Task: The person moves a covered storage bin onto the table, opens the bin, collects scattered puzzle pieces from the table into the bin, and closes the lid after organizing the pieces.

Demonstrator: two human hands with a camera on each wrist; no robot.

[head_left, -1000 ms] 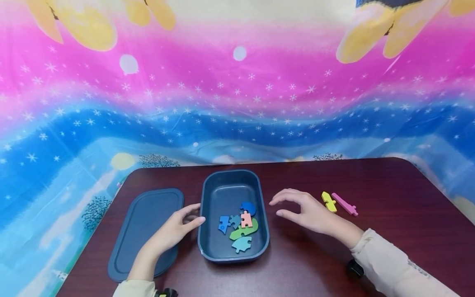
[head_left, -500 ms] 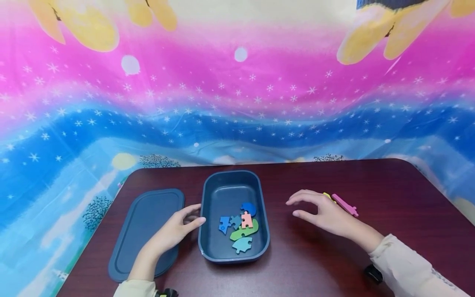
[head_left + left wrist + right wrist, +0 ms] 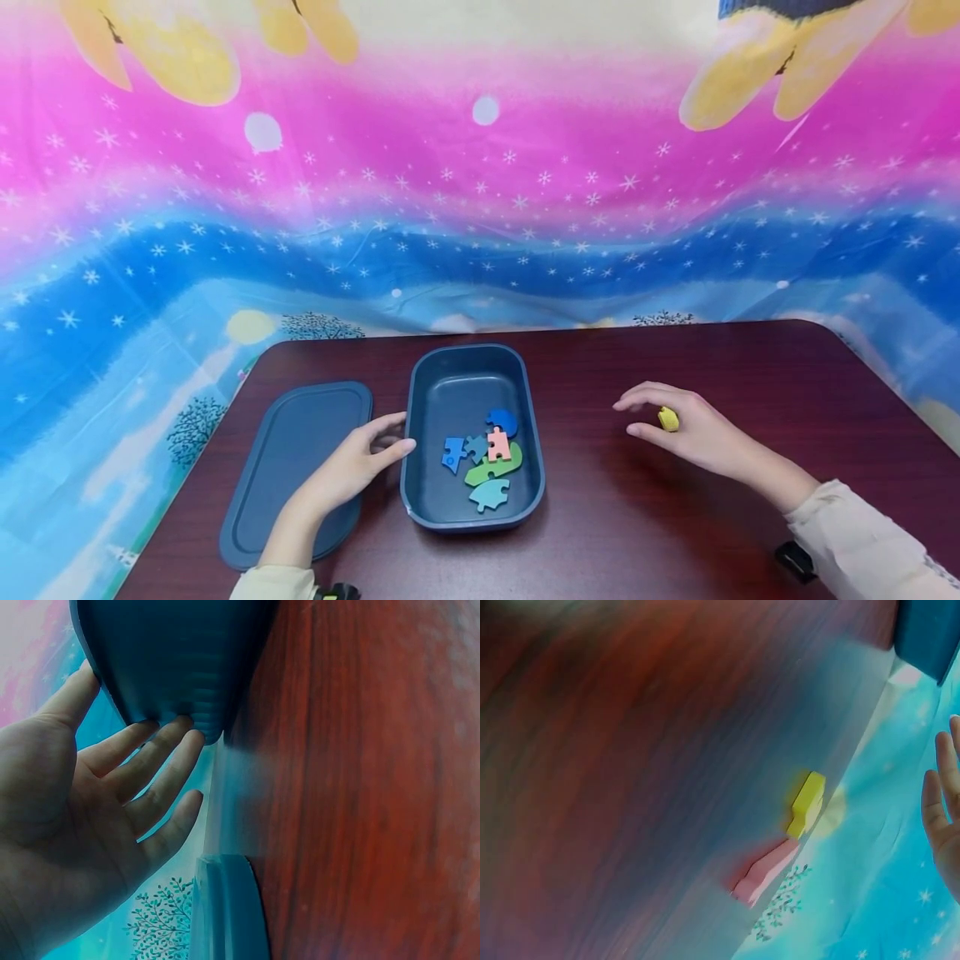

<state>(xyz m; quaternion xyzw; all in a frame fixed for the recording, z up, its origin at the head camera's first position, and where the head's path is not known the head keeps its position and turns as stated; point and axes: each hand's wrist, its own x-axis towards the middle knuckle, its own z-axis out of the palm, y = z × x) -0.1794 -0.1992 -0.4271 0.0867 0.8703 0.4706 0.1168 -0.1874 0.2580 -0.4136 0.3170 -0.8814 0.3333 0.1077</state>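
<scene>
Pink and blue cloth, dotted with snowflakes, hangs behind a dark red-brown table. Left of the middle stands a dark blue box, without its cover, and a matching lid lies flat on its left, partly under the left forearm. The left hand holds the box by its left wall: the thumb is at the rim and some of the fingers touch the outside, fairly straight and a little spread. Six puzzle pieces lie inside, mostly toward the near right: a round blue piece, a smaller blue piece at the left of the group, a dark teal piece, a salmon piece partly over a green piece, and a pale teal piece nearest the person. The right hand hangs over the table, well apart from the box, thumb and fingers parted with nothing between them. From the head, a yellow piece shows through that gap; the right wrist view has it on the table with a pink piece just beside it. Both arms wear pale sleeves.
</scene>
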